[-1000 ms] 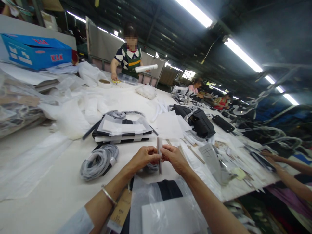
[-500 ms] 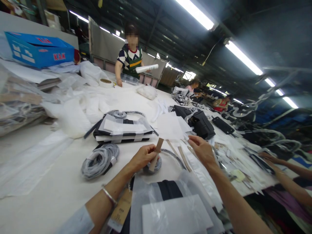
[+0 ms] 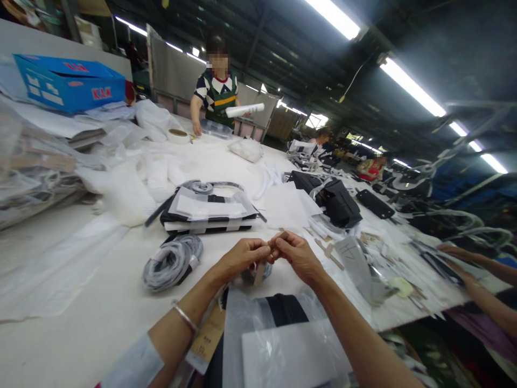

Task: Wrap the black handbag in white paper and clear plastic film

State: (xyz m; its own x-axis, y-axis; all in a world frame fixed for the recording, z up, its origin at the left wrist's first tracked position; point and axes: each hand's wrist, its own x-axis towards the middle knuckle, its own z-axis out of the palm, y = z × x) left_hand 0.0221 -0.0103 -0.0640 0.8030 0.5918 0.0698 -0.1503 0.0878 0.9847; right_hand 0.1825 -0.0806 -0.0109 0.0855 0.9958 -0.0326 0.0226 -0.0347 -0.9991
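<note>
Closest: plastic-wrapped pkg w/ black band, a white card lying on top, & a tan price tag at its L side. Just past it, both hands meet over the table: L hand w/ thumb & fingers closed tight on a thin brown strip; R hand also pinched narrow at the strip's upper part, fingertips touching or nearly so — exact contact hidden. Strip's lower end hangs below the fingers, in front of a small wrapped coil, partly hidden. To L, a bigger wrapped coil; to R, loose brown strips on the tbl. & a co-worker's hand at far R. Farther: wrapped black bag, white sheets beside it, then a black bag to R. Farther back, tape roll, blue box far L, & across the tbl. a person in a green apron w/ a white roll in front.
</note>
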